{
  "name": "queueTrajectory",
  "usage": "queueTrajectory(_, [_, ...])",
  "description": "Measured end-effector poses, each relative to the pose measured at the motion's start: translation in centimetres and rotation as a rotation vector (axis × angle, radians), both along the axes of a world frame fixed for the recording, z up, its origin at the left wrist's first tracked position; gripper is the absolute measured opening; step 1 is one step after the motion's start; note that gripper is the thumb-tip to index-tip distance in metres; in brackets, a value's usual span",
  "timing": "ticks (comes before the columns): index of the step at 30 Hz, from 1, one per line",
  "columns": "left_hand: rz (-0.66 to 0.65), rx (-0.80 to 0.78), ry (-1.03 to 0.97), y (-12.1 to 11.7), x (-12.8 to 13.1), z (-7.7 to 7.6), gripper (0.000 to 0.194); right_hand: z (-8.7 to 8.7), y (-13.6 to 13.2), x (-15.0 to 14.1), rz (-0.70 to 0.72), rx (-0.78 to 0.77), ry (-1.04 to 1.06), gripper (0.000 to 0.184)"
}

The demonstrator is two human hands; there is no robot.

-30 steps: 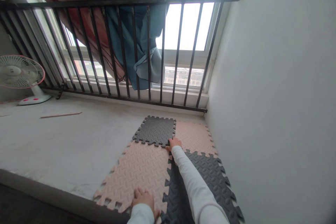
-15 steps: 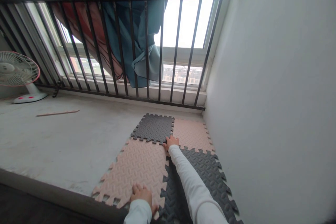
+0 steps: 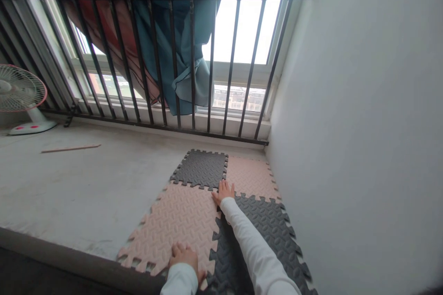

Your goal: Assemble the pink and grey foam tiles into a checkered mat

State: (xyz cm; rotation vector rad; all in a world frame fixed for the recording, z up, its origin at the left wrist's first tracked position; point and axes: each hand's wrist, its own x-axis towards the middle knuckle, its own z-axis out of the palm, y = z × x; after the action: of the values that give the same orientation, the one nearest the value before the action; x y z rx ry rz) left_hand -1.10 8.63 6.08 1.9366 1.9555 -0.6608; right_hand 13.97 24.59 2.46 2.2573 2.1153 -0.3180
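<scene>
Interlocking foam mats lie on the concrete floor by the wall: a near pink mat, a far dark grey mat, a far pink mat and a near dark grey mat. My right hand is stretched out with fingers flat, pressing where the four mats meet. My left hand rests with fingers spread on the near edge of the near pink mat. Both arms wear white sleeves.
A black metal railing runs in front of the window, with teal and reddish cloth hanging behind it. A white fan stands at the far left. A thin wooden stick lies on the floor. A white wall bounds the right side.
My right hand has opened flatter on the mats' junction. The view has shifted slightly; the mats and my left hand have hardly moved.
</scene>
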Motion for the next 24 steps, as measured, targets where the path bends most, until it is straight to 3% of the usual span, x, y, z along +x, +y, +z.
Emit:
queueTrajectory(5, [0.0, 0.013, -0.008, -0.1, 0.0, 0.3, 0.091, 0.0, 0.0, -0.1, 0.017, -0.022, -0.009, 0.072])
queueTrajectory(13, [0.004, 0.03, -0.004, -0.4, 0.0, 0.4, 0.09, 1.5, 0.4, 0.2, 0.019, -0.096, -0.013, 0.067])
queueTrajectory(16, [0.012, 0.027, 0.0, -0.3, 0.0, 0.2, 0.091, 1.7, 0.3, -0.4, -0.004, -0.136, -0.005, 0.073])
queueTrajectory(21, [0.014, 0.025, -0.014, -0.1, 0.1, 0.2, 0.09, 1.3, 0.1, -3.2, 0.168, -0.102, 0.079, 0.077])
queueTrajectory(24, [0.011, 0.015, -0.029, -0.2, 0.0, 0.4, 0.089, 0.9, 0.0, -4.5, 0.198, -0.103, 0.102, 0.079])
